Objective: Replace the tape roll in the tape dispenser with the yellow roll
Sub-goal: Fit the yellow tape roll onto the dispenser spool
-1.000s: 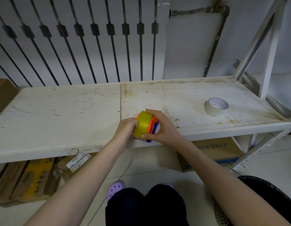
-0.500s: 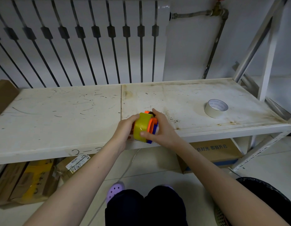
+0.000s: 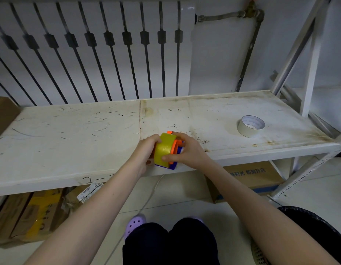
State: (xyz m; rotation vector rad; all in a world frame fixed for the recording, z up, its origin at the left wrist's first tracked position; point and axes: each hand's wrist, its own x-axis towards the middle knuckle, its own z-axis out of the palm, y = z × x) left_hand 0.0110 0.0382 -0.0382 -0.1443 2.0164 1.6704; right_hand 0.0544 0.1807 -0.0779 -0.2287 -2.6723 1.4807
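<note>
From the head view, both hands meet just below the middle of the frame, over the front edge of a scuffed white shelf (image 3: 70, 146). Between them is the yellow roll (image 3: 164, 149), standing on edge with its broad taped face towards the camera. It sits against the orange and blue tape dispenser (image 3: 175, 150), whose orange part shows along the roll's right side and whose blue part shows beneath it.

The left hand (image 3: 145, 151) comes in from the lower left. Its grip is clenched on the yellow roll, with the fingers curled round the roll's left side and top. The right hand (image 3: 189, 153) comes in from the lower right and grasps the tape dispenser. Its fingers wrap over the orange top and its thumb lies across the lower front of the yellow roll. Whether the roll is fully seated on the dispenser cannot be told.

A white tape roll (image 3: 251, 126) lies flat on the shelf in the right of the frame, well apart from the hands.

Behind the shelf, a white radiator (image 3: 89, 50) fills the upper left, and a pipe (image 3: 248, 54) runs down the wall in the upper right. Cardboard boxes (image 3: 258, 175) sit under the shelf. A purple clog (image 3: 135, 224) and dark trouser knees show at the bottom centre, and a black bin (image 3: 318, 228) sits in the lower right corner.
</note>
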